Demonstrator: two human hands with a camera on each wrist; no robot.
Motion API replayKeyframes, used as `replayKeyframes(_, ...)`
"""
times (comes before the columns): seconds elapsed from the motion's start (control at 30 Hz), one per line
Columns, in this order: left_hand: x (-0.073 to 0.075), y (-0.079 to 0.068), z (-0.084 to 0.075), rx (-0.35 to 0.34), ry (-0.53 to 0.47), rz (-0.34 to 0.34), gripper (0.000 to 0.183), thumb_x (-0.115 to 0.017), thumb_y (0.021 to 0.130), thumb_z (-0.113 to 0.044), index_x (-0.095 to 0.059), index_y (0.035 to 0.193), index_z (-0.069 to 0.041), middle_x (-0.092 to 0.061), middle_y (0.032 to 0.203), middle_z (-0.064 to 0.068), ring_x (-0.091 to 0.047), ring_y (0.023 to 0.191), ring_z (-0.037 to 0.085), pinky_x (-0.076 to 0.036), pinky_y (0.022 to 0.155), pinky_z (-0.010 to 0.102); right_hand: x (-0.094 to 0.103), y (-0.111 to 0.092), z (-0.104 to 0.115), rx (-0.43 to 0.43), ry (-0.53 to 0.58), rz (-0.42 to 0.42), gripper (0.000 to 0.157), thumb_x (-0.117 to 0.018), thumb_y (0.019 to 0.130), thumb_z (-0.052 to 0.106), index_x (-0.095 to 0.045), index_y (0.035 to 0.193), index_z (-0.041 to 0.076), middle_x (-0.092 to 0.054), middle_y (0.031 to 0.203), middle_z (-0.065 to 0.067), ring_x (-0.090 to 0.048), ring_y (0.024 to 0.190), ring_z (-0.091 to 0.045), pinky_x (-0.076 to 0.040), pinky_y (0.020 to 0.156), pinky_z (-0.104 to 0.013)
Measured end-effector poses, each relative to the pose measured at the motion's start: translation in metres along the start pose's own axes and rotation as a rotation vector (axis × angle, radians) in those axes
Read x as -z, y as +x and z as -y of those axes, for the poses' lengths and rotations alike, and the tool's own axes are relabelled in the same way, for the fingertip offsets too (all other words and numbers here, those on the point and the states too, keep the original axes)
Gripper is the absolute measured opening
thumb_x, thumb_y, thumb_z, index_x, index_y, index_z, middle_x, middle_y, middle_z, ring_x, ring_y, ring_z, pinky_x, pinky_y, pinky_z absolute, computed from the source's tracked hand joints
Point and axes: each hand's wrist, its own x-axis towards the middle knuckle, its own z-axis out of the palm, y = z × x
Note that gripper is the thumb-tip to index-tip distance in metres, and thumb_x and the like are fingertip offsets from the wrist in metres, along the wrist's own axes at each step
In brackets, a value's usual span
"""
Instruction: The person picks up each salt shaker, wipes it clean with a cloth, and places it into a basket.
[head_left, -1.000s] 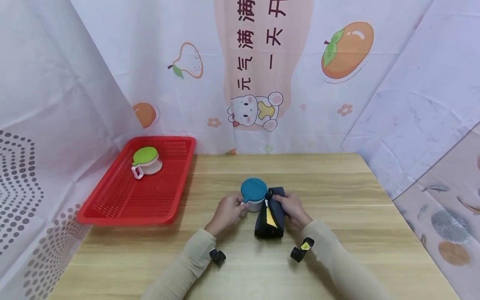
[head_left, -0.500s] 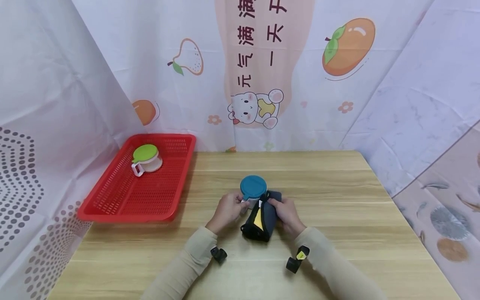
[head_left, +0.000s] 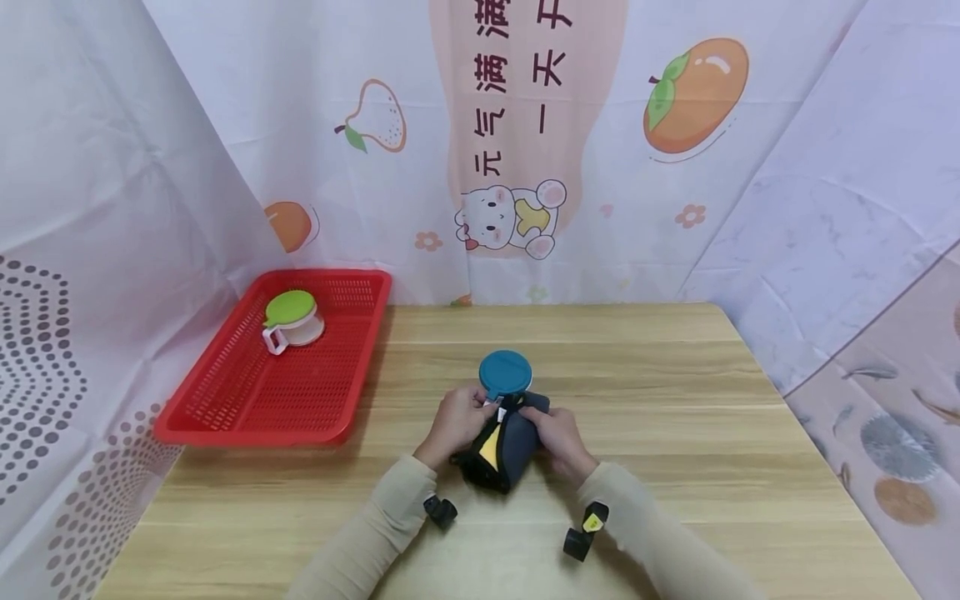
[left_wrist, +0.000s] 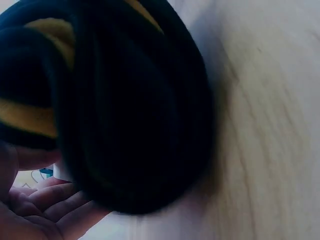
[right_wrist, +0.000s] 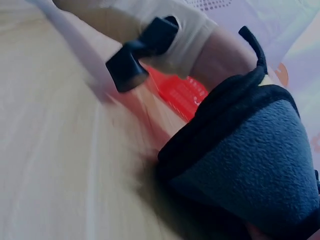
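Observation:
A seasoning jar (head_left: 505, 372) with a round blue lid stands at mid-table, its lower body mostly hidden behind a cloth. My left hand (head_left: 461, 423) pinches the jar's handle side; in the left wrist view its fingers (left_wrist: 67, 207) show beneath the cloth, with a bit of white between thumb and fingers. My right hand (head_left: 557, 440) grips a folded dark grey cleaning cloth (head_left: 519, 448) with black edging and a yellow inner side. The cloth's upper end lies right at the jar's front. In the right wrist view the cloth (right_wrist: 255, 160) covers most of the right side.
A red plastic basket (head_left: 358, 354) is at the left back of the wooden table (head_left: 637, 358). In it sits a white-handled jar (head_left: 294, 321) with a green lid. A printed curtain (head_left: 315, 150) hangs behind the table's far edge.
My right hand has moved left with the cloth, whose lower end has swung left toward my left wrist. The cloth now covers more of the jar's front. My left hand stays at the jar.

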Motion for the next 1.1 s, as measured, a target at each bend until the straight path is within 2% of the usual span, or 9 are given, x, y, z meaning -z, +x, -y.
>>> replayKeyframes(0.07,0.000,0.001,0.000,-0.023,0.006,-0.006,0.013,-0.069,0.089,-0.013,-0.066,0.082,-0.003,-0.064,0.072,0.004,-0.052,0.064,0.012,-0.042,0.057,0.023,-0.004,-0.008,0.006,-0.007,0.019,0.035,0.032,-0.062,0.090,0.016,-0.064,0.102,-0.014,-0.064,0.072,-0.001,-0.061,0.064,-0.008,-0.052,0.059,-0.022)
replayKeyframes(0.2,0.001,0.002,0.002,-0.054,0.017,-0.008,0.012,-0.068,0.089,-0.011,-0.068,0.081,-0.002,-0.066,0.073,0.005,-0.052,0.063,0.011,-0.042,0.057,0.022,-0.010,-0.012,0.006,-0.019,0.074,0.068,0.034,-0.061,0.091,0.013,-0.062,0.107,-0.017,-0.067,0.075,-0.001,-0.063,0.067,-0.009,-0.053,0.062,-0.023)
replayKeyframes(0.33,0.001,0.002,0.003,-0.044,0.018,-0.004,0.011,-0.068,0.089,-0.010,-0.068,0.081,-0.003,-0.065,0.073,0.004,-0.052,0.064,0.011,-0.042,0.058,0.022,-0.012,-0.007,-0.002,-0.020,0.074,0.057,0.037,-0.062,0.090,0.015,-0.062,0.110,-0.016,-0.069,0.080,-0.005,-0.064,0.070,-0.010,-0.054,0.064,-0.024)
replayKeyframes(0.57,-0.001,0.000,0.003,-0.034,-0.005,-0.005,0.010,-0.068,0.088,-0.009,-0.066,0.080,-0.003,-0.065,0.076,0.005,-0.054,0.067,0.013,-0.045,0.061,0.024,-0.010,-0.008,-0.006,0.009,0.035,0.055,0.040,-0.059,0.092,0.016,-0.061,0.115,-0.016,-0.069,0.100,-0.011,-0.063,0.083,-0.011,-0.054,0.073,-0.023)
replayKeyframes(0.83,-0.003,-0.001,0.004,-0.018,-0.033,-0.015,0.010,-0.068,0.088,-0.010,-0.066,0.082,-0.003,-0.066,0.078,0.005,-0.057,0.070,0.014,-0.048,0.063,0.026,-0.004,-0.003,-0.005,0.025,-0.048,0.021,0.036,-0.062,0.090,0.019,-0.066,0.107,-0.012,-0.067,0.084,-0.005,-0.060,0.071,-0.011,-0.052,0.064,-0.023)
replayKeyframes(1.0,0.001,-0.001,0.003,0.010,-0.060,0.017,0.011,-0.066,0.090,-0.012,-0.065,0.083,-0.003,-0.067,0.080,0.005,-0.058,0.072,0.014,-0.049,0.065,0.027,-0.003,-0.001,-0.003,0.010,-0.003,0.023,0.035,-0.062,0.090,0.017,-0.065,0.108,-0.013,-0.068,0.083,-0.005,-0.061,0.071,-0.011,-0.053,0.065,-0.024)
replayKeyframes(1.1,0.002,-0.002,0.004,0.000,-0.041,0.026,0.012,-0.067,0.090,-0.013,-0.064,0.083,-0.004,-0.066,0.079,0.004,-0.058,0.071,0.014,-0.049,0.065,0.027,0.000,0.000,-0.002,-0.003,0.024,0.020,0.036,-0.063,0.091,0.016,-0.064,0.110,-0.014,-0.068,0.084,-0.006,-0.063,0.072,-0.011,-0.054,0.065,-0.025)
